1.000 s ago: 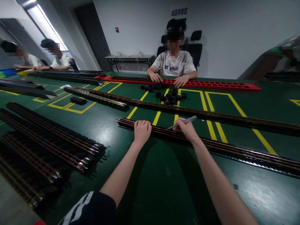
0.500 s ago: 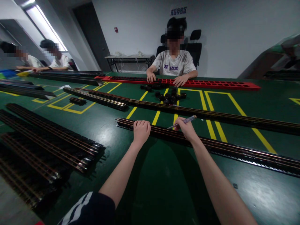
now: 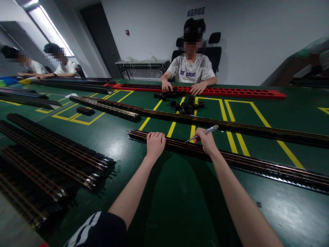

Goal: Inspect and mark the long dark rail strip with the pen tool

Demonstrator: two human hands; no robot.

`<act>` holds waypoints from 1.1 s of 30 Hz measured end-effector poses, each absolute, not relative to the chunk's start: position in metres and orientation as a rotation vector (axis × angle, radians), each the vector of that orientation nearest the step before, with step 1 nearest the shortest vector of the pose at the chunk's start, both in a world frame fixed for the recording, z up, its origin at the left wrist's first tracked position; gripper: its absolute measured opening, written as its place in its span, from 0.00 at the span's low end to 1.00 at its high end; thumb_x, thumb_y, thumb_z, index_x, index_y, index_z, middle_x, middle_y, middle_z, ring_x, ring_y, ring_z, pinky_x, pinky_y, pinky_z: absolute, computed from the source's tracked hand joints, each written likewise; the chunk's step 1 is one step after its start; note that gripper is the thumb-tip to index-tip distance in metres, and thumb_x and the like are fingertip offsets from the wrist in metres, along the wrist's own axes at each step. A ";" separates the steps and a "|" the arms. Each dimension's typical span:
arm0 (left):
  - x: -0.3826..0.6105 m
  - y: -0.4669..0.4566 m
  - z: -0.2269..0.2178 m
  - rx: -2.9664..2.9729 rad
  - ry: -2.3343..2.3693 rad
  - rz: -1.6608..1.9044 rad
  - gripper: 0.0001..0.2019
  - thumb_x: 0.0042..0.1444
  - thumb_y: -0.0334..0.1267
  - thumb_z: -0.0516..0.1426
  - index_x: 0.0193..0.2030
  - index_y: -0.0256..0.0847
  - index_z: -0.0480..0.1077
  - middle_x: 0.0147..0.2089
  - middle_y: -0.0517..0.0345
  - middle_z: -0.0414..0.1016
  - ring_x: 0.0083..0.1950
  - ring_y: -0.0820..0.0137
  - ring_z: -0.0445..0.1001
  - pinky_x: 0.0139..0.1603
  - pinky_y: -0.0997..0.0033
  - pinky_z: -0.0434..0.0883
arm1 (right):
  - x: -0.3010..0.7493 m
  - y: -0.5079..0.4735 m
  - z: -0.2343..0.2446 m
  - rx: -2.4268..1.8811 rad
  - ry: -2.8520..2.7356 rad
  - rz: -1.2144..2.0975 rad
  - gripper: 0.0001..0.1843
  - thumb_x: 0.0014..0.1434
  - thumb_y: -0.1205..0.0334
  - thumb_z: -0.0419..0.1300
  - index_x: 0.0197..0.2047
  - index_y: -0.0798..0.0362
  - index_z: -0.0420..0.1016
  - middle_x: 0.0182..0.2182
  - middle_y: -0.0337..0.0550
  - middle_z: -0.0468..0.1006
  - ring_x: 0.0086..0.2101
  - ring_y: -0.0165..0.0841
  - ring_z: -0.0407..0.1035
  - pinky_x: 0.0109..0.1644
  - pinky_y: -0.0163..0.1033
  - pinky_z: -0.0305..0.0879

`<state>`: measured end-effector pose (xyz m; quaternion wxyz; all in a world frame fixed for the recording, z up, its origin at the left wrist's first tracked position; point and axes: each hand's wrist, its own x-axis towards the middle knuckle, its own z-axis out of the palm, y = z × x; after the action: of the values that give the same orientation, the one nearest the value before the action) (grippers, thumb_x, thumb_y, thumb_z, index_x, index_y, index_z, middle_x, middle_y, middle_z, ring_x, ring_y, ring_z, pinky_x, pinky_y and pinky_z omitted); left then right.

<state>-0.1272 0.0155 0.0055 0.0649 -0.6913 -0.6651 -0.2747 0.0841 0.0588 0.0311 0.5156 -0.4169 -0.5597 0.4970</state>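
A long black rail strip [image 3: 246,160] with copper-coloured bars along it lies across the green table in front of me. My left hand [image 3: 155,143] is closed over the strip near its left end, fingers wrapped over the far edge. Farther right, my right hand [image 3: 205,140] grips a slim screwdriver [image 3: 211,129] with a clear handle, held slanted like a pen. Its thin tip points down and left onto the strip between my hands. Whether the tip touches a bar, I cannot tell.
Several similar rail strips [image 3: 59,147] lie at the left. Behind my strip runs another long one [image 3: 231,125]. Small black parts [image 3: 186,106] sit beyond it, before a red slotted frame [image 3: 246,92] where a co-worker's hands [image 3: 199,88] rest. Yellow tape lines mark the table.
My right hand and the screwdriver have shifted slightly right along the strip. My left hand stays in place. Across the table, the co-worker's hand on the left has moved slightly.
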 end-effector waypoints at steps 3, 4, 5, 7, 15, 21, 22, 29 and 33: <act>-0.127 0.015 0.005 -2.085 -1.998 -0.858 0.15 0.63 0.35 0.44 0.37 0.43 0.72 0.42 0.55 0.78 0.47 0.64 0.72 0.58 0.57 0.58 | 0.084 0.058 0.031 -0.997 -1.362 1.193 0.11 0.47 0.62 0.56 0.16 0.53 0.67 0.12 0.35 0.66 0.16 0.27 0.61 0.22 0.33 0.58; -0.127 0.015 0.005 -2.086 -1.996 -0.879 0.15 0.63 0.34 0.44 0.37 0.43 0.72 0.42 0.56 0.78 0.47 0.65 0.72 0.59 0.57 0.57 | 0.084 0.058 0.031 -0.997 -1.368 1.191 0.11 0.48 0.62 0.56 0.16 0.53 0.67 0.13 0.35 0.67 0.16 0.27 0.61 0.23 0.33 0.58; -0.127 0.015 0.005 -2.088 -1.995 -0.905 0.14 0.63 0.34 0.45 0.37 0.43 0.72 0.42 0.57 0.78 0.47 0.65 0.72 0.60 0.57 0.57 | 0.084 0.058 0.031 -0.999 -1.374 1.185 0.11 0.48 0.62 0.56 0.16 0.53 0.67 0.13 0.35 0.67 0.16 0.27 0.61 0.23 0.33 0.58; -0.127 0.014 0.006 -2.096 -1.996 -0.959 0.14 0.63 0.34 0.45 0.37 0.43 0.71 0.42 0.57 0.78 0.47 0.67 0.73 0.62 0.57 0.56 | 0.083 0.058 0.031 -1.007 -1.383 1.173 0.11 0.48 0.62 0.55 0.16 0.52 0.66 0.12 0.35 0.66 0.16 0.27 0.61 0.23 0.33 0.58; -0.116 0.009 0.011 -2.173 -1.873 -0.991 0.12 0.62 0.32 0.46 0.37 0.43 0.71 0.42 0.58 0.78 0.47 0.69 0.73 0.62 0.60 0.55 | 0.082 0.059 0.031 -1.017 -1.362 1.180 0.11 0.46 0.60 0.56 0.16 0.52 0.65 0.12 0.35 0.66 0.15 0.27 0.60 0.21 0.33 0.56; -0.092 0.007 0.011 -2.305 -1.778 -0.964 0.13 0.62 0.32 0.46 0.40 0.42 0.71 0.44 0.58 0.78 0.48 0.70 0.73 0.59 0.63 0.59 | 0.081 0.058 0.033 -1.014 -1.371 1.175 0.12 0.47 0.59 0.57 0.15 0.52 0.64 0.11 0.35 0.66 0.15 0.27 0.60 0.21 0.33 0.56; -0.090 0.007 0.011 -2.328 -1.771 -0.943 0.13 0.63 0.33 0.46 0.41 0.42 0.71 0.45 0.59 0.78 0.48 0.70 0.73 0.59 0.62 0.59 | 0.081 0.058 0.033 -1.016 -1.372 1.173 0.12 0.47 0.59 0.57 0.15 0.52 0.64 0.11 0.36 0.66 0.15 0.27 0.60 0.21 0.33 0.56; -0.087 0.008 0.008 -2.338 -1.766 -0.758 0.16 0.65 0.37 0.43 0.43 0.41 0.72 0.44 0.56 0.78 0.47 0.66 0.73 0.58 0.57 0.59 | 0.081 0.057 0.035 -1.021 -1.376 1.170 0.11 0.46 0.60 0.55 0.15 0.51 0.64 0.11 0.36 0.66 0.15 0.26 0.60 0.21 0.33 0.56; -0.088 0.009 0.009 -2.332 -1.745 -0.738 0.16 0.65 0.37 0.43 0.42 0.42 0.72 0.44 0.55 0.78 0.47 0.66 0.72 0.58 0.56 0.58 | 0.081 0.056 0.036 -1.034 -1.397 1.146 0.13 0.47 0.58 0.56 0.16 0.51 0.64 0.11 0.35 0.65 0.15 0.27 0.60 0.22 0.34 0.56</act>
<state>-0.0882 0.0088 0.0089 0.0683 -0.7743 -0.5794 -0.2451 0.0809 0.0562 0.0356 0.5057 -0.4285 -0.5789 0.4750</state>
